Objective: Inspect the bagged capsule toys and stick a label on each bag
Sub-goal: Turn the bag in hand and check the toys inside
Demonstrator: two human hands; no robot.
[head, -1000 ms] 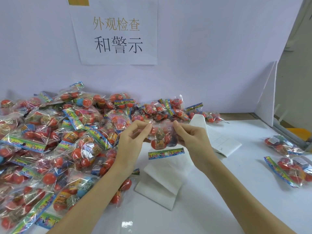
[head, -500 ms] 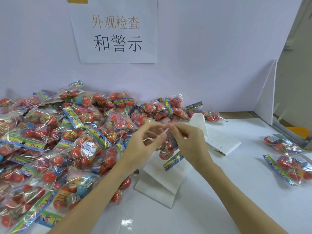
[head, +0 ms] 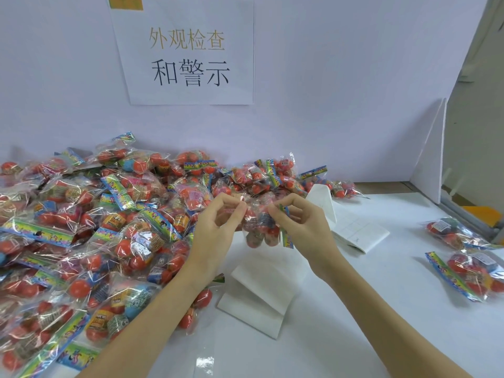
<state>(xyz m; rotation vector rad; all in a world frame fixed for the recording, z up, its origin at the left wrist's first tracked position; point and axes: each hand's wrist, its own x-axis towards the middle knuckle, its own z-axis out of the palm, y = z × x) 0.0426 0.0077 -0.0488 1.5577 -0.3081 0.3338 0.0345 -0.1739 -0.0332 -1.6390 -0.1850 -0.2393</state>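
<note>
Bag: centre frame, hanging lengthwise downward between both hands. Left hand and right hand each pinch a top corner, equally near.

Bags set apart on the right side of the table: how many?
2. One bag lies near the right edge; the second bag sits just in front of it, closer to the person. More may be out of frame.
</note>
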